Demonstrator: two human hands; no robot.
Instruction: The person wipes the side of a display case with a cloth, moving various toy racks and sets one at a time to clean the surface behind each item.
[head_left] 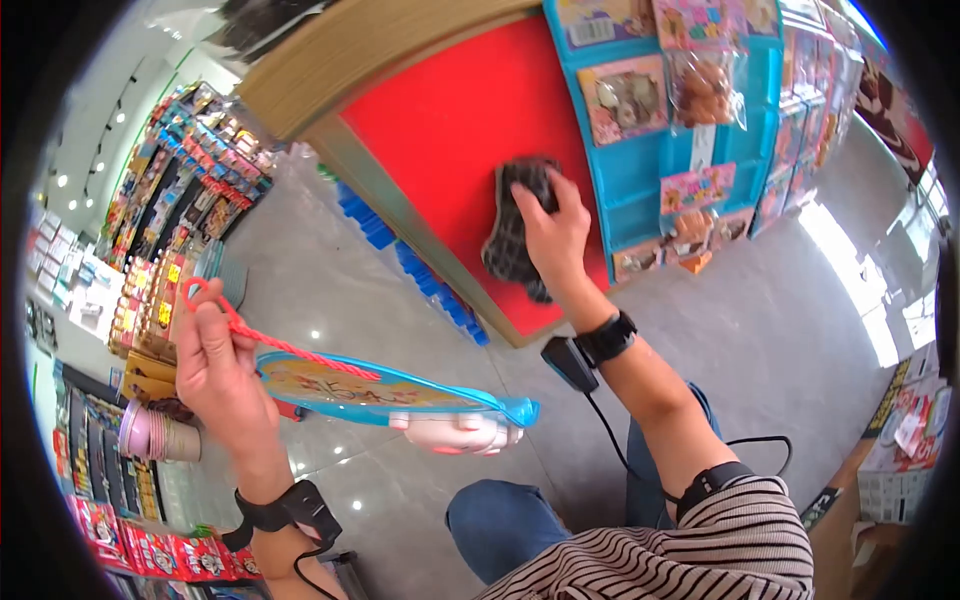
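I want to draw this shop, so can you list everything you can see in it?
cloth: one, dark, against the red panel under the right hand
red panel: one, red with a wooden edge, top middle
toy pack: one, blue-edged with a red cord and a pink toy, held out low in the middle
blue rack: one, blue, right of the red panel, hung with bagged toys
shelves: several, packed with many-coloured goods, far left
floor: grey, shiny, below
wristbands: two, black, one on each wrist
striped sleeve: one, black and white, bottom right
left hand: grips the toy pack by its cord
right hand: holds the cloth
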